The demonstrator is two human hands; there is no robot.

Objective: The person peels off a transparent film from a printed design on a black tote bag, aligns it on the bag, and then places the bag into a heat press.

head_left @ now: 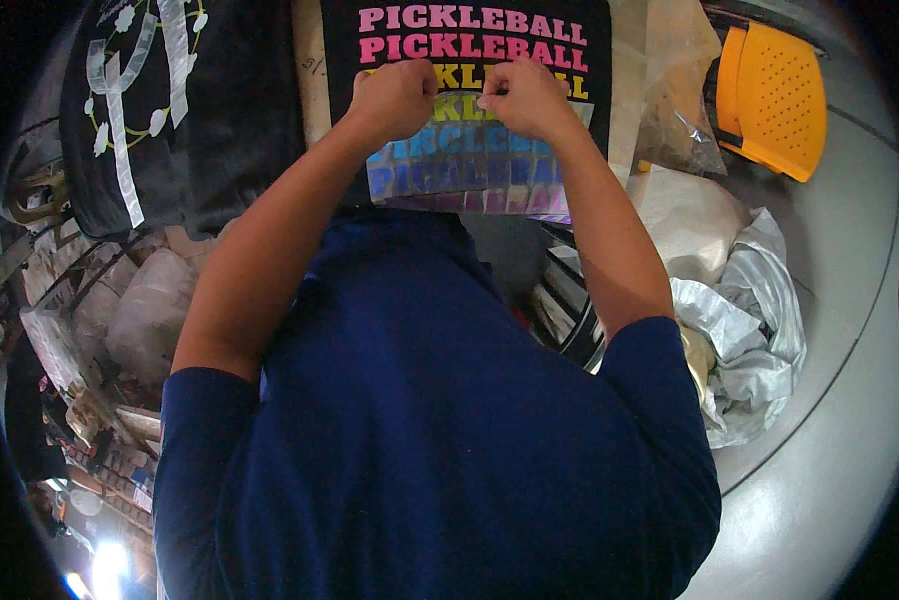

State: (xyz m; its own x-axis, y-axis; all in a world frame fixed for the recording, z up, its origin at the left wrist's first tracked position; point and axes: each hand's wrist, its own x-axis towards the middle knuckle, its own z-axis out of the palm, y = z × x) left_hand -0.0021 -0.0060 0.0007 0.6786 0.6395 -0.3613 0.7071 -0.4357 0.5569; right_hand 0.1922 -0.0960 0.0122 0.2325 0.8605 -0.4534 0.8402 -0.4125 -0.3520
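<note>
A black cloth piece [343, 40] lies in front of me, printed with rows of block letters in pink, red, yellow, blue and purple. Shiny clear film [450, 178] covers its lower rows. My left hand [397, 98] is closed in a pinch near the film's upper edge, over the left part of the print. Right across from it, my right hand [526, 97] pinches at the same edge with thumb and forefinger. The film between the fingertips is thin and hard to see.
At left lies black fabric [240, 120] with clear tape strips and a flower design. A yellow perforated plastic piece [782, 95] is at far right, beside a clear plastic bag [680, 90]. Silvery crumpled sheeting [765, 330] lies on the grey floor; bagged goods [155, 315] crowd the left.
</note>
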